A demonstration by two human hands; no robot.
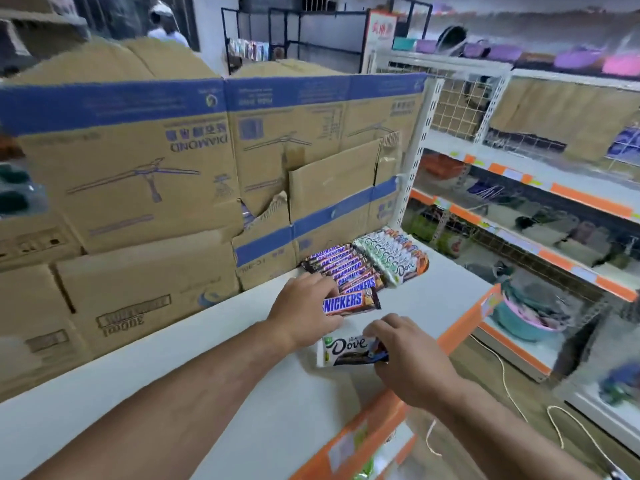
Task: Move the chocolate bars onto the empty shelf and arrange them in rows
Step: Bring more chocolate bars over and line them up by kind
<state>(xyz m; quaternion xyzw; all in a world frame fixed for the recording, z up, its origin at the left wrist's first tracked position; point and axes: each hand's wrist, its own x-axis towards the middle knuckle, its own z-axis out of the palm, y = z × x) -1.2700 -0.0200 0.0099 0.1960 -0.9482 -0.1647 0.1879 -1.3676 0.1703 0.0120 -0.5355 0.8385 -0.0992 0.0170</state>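
Left hand (304, 303) grip on Snickers bar (349, 301), right hand (408, 355) grip on Dove bar (343, 349), white shelf (242, 358).

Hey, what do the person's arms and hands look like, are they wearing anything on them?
Both forearms are bare up to the frame edge: no sleeves show. The left hand and right hand wear no gloves, and no watch, bracelet or ring is visible. The picture is slightly blurred, so very small items could be missed.
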